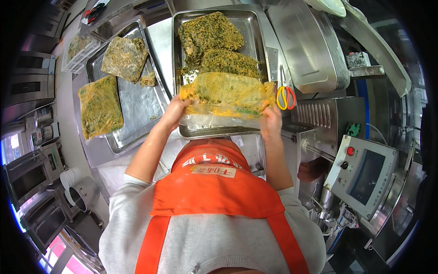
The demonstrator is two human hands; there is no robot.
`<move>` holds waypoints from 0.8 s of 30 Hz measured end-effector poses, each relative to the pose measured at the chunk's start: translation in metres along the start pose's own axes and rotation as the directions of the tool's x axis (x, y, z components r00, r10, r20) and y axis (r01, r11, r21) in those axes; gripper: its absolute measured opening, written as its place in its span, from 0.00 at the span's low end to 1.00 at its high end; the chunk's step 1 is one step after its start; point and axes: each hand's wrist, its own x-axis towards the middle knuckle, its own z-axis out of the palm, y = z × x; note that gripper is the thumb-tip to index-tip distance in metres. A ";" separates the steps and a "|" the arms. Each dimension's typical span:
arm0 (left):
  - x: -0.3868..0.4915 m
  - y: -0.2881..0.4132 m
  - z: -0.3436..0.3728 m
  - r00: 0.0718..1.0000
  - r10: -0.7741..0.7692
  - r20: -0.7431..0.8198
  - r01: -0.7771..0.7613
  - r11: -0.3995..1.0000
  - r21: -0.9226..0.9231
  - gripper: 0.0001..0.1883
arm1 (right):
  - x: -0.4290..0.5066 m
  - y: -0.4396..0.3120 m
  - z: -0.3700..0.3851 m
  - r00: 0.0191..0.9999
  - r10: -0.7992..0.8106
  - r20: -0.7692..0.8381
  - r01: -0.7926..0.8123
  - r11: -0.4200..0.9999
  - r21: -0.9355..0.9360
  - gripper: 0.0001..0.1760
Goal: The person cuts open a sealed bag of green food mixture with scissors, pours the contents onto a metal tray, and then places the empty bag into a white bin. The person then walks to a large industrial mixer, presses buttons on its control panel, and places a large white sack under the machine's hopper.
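Between my two hands, over the near part of a steel tray (261, 34), stretches a clear plastic bag (229, 89) smeared with yellow and green bits. My left hand (176, 111) grips its left end, my right hand (272, 120) its right end. Just beyond the bag, a slab of chopped green and yellow food (229, 61) shows its far part; whether the rest lies inside the bag, I cannot tell. A larger slab of the same food (212, 32) rests farther back in the tray, with loose crumbs at its left.
Scissors (285, 94) with yellow and red handles lie right of the tray. A second steel tray (137, 109) on the left holds a frosted slab (125, 58) and a small chunk (147, 79). A bagged slab (101, 106) overlaps its left rim. A machine's control panel (361, 176) stands at right.
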 end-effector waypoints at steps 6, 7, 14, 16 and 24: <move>-0.043 0.085 0.030 0.987 0.116 0.109 -0.109 0.991 -0.073 0.22 | -0.009 -0.074 0.040 0.992 -0.086 0.093 0.086 0.996 0.010 0.17; -0.048 0.102 0.034 0.991 0.103 0.091 -0.097 0.993 -0.062 0.21 | -0.012 -0.084 0.046 0.985 -0.133 0.113 0.136 0.990 -0.022 0.17; -0.061 0.184 0.044 0.908 0.411 0.087 -0.419 0.899 0.130 0.08 | -0.009 -0.138 0.083 0.951 -0.240 0.194 0.262 0.960 -0.098 0.14; -0.051 0.177 0.040 0.915 0.398 0.069 -0.403 0.907 0.124 0.10 | 0.002 -0.133 0.082 0.963 -0.222 0.149 0.239 0.966 -0.103 0.12; -0.003 0.080 0.008 0.970 0.207 0.126 -0.196 0.976 -0.098 0.17 | 0.023 -0.053 0.043 0.964 -0.260 0.052 0.197 0.575 -0.794 0.25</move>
